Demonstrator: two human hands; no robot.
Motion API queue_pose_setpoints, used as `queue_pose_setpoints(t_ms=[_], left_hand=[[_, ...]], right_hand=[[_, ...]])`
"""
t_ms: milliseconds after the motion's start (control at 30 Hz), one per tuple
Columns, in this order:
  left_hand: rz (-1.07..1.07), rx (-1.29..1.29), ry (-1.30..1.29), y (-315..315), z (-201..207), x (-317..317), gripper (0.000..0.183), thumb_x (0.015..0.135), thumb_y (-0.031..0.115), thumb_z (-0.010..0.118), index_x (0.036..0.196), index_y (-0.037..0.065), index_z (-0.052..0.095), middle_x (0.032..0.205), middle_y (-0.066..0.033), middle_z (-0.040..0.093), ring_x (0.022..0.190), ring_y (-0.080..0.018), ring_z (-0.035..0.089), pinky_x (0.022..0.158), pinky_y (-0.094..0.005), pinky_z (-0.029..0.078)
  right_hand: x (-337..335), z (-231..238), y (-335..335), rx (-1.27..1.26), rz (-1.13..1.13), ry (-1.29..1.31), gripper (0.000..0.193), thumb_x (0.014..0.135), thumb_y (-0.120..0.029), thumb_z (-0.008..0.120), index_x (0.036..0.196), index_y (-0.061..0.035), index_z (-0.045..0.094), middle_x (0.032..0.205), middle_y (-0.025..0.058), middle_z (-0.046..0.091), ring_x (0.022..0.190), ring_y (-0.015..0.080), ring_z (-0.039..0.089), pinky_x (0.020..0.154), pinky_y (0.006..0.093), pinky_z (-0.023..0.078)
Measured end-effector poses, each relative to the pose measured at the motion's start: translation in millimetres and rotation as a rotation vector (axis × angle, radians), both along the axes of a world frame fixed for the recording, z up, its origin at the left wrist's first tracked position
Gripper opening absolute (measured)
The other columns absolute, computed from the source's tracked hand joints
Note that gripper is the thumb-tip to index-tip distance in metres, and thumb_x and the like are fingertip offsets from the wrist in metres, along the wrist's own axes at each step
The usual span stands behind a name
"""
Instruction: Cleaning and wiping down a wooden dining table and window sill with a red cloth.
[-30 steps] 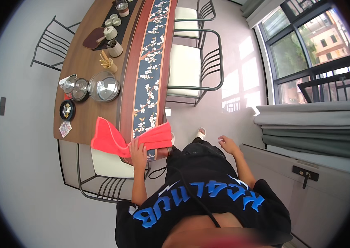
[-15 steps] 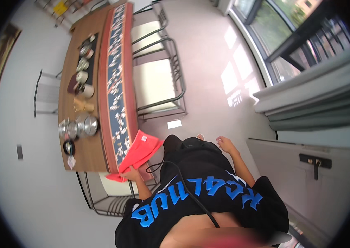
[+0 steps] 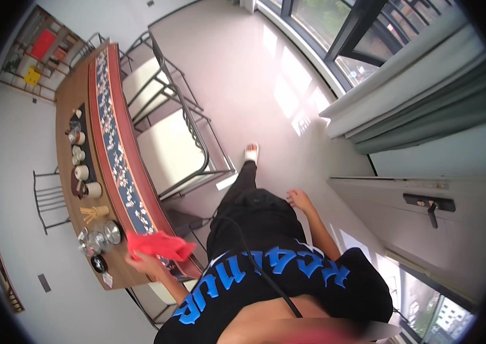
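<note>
Reckoned from the left hand (image 3: 144, 264), the red cloth (image 3: 161, 246) lay between one and two o'clock, bunched above the near end of the blossom-patterned runner (image 3: 121, 163); whether its underside touched the runner could not be told. That hand held one end, its fingers seemingly closed round the fabric, though blur and folds hid the fingertips. The right hand (image 3: 298, 199), off at two o'clock, hung free with fingers loosely bent, pinching nothing.

The likeliest trouble was a sweep toward ten or eleven o'clock: a loose fold could have caught the clear glass bowls (image 3: 112, 232) and knocked them together or off the bench (image 3: 73, 92). A low drag at nine o'clock might have tipped the black dish (image 3: 99, 264), and one at eight might have carried the paper slip (image 3: 107, 279) over the edge. If the cloth gripped the runner, a hard pull could have rucked it.

Of the containers, the pale holder (image 3: 101, 211), between ten and eleven o'clock, carried wooden sticks (image 3: 89, 214) leaning toward nine. What the glass bowls or black dish held was too small to tell, as were the insides of the white canister (image 3: 93, 190) toward eleven.
</note>
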State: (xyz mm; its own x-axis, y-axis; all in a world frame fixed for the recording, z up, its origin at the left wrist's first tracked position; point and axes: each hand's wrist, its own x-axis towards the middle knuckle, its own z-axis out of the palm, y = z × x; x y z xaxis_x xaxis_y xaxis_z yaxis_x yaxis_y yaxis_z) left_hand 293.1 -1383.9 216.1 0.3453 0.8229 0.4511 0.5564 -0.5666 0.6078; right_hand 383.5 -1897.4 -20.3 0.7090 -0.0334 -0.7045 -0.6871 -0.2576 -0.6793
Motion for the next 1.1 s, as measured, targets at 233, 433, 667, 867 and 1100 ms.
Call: queue_pose_setpoints(t_ms=[233, 433, 667, 867, 1100], left_hand=[[-0.426, -0.194, -0.093, -77, -37, 262, 0.022, 0.101, 0.019, 0.046, 0.105, -0.003, 0.049, 0.099, -0.0174, 0.054, 0.095, -0.0304, 0.053, 0.09, -0.0389, 0.041], [-0.531, -0.358, -0.039, -127, -198, 345, 0.021, 0.103, 0.015, 0.04, 0.106, -0.005, 0.046, 0.102, -0.0209, 0.05, 0.096, -0.0349, 0.05, 0.092, -0.041, 0.039], [-0.37, -0.457, -0.014, -107, -219, 433, 0.017, 0.102, 0.012, 0.039, 0.104, -0.004, 0.047, 0.105, -0.02, 0.05, 0.099, -0.0351, 0.05, 0.093, -0.0417, 0.038], [-0.24, -0.665, -0.023, -57, -225, 535, 0.018, 0.1, 0.009, 0.036, 0.106, -0.004, 0.046, 0.103, -0.0213, 0.053, 0.096, -0.0371, 0.052, 0.094, -0.0443, 0.04], [-0.054, -1.206, 0.132, -22, -253, 427, 0.038, 0.097, 0.015, 0.046, 0.128, -0.006, 0.047, 0.123, -0.0219, 0.057, 0.11, -0.0309, 0.059, 0.095, -0.0434, 0.05]], right_hand=[[173, 85, 100, 0.075, 0.264, -0.588, 0.027, 0.093, -0.018, 0.057, 0.111, 0.0004, 0.061, 0.092, 0.0161, 0.068, 0.086, 0.0272, 0.066, 0.077, 0.0355, 0.052], [291, 116, 161, 0.155, 0.649, -0.533, 0.023, 0.092, -0.013, 0.056, 0.112, -0.0043, 0.061, 0.085, 0.0139, 0.065, 0.079, 0.0269, 0.064, 0.074, 0.037, 0.051], [372, 106, 64, -0.229, 0.644, -0.248, 0.024, 0.094, -0.015, 0.052, 0.111, -0.0017, 0.064, 0.096, 0.0158, 0.069, 0.092, 0.0269, 0.068, 0.082, 0.0375, 0.053], [449, 102, 43, -0.377, 0.604, -0.154, 0.027, 0.094, -0.018, 0.052, 0.11, -0.0005, 0.064, 0.092, 0.0147, 0.07, 0.087, 0.0219, 0.069, 0.078, 0.0353, 0.053], [553, 128, 96, 0.081, 0.364, 0.038, 0.028, 0.096, -0.022, 0.052, 0.117, -0.0062, 0.061, 0.098, 0.0049, 0.065, 0.087, 0.0143, 0.064, 0.074, 0.0282, 0.053]])
